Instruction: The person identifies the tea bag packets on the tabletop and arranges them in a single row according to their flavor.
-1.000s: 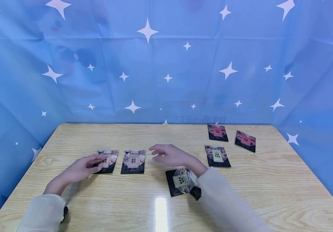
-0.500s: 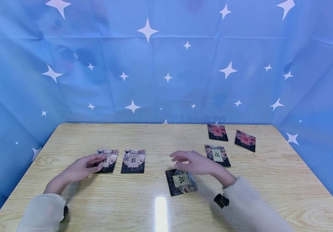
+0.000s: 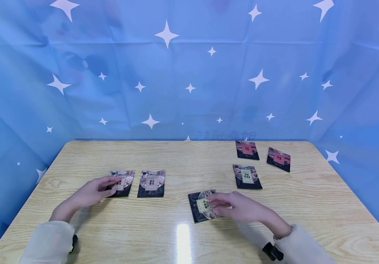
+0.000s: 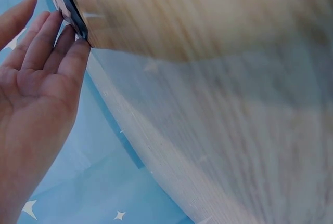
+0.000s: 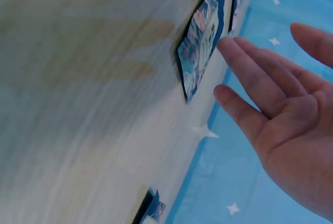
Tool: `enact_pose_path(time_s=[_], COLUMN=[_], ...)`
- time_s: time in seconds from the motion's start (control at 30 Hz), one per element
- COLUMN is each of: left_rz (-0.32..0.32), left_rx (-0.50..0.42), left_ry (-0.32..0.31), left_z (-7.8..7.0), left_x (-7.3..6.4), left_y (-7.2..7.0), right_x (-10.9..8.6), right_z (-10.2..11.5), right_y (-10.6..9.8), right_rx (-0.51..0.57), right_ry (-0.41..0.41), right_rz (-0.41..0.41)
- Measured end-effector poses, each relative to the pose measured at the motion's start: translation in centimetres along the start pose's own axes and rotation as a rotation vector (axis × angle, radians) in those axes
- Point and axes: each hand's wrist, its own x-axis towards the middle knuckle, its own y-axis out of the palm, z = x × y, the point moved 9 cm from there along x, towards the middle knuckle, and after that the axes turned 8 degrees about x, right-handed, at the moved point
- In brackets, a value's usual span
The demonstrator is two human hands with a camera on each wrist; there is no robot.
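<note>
Moved: R hand [image 3: 240,208], spread, partly hiding green pkt [image 3: 198,209], red pkts [image 3: 247,149] beyond; L hand [image 3: 89,192] loose at floral pkt [image 3: 125,182].

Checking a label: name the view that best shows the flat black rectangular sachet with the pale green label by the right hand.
Head view: the black sachet faces up, label mostly visible, though the right hand overlaps one end. The right wrist view shows it steeply slanted; the left wrist view omits it.

Floral packet [image 3: 127,182], green-labelled packet [image 3: 200,208], both flat
</note>
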Motion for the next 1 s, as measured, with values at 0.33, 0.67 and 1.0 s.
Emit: enact_pose_path(time_s=[0.33, 0.67, 1.0], left_rz=[0.003, 0.005, 0.005], left_rx=[-0.009, 0.005, -0.004], left_ry=[-0.023, -0.020, -0.020], left_z=[0.3, 0.5, 0.5], left_x=[0.0, 0.1, 0.1], left_y=[-0.1, 0.0, 0.0], right_x=[-0.6, 0.2, 0.8], right_z=[-0.9, -1.8, -1.1], right_y=[-0.1, -0.8, 0.7], right_rx=[-0.040, -0.017, -0.073], right_ry=[-0.009, 0.032, -0.036], right_rz=[-0.019, -0.045, 0.023])
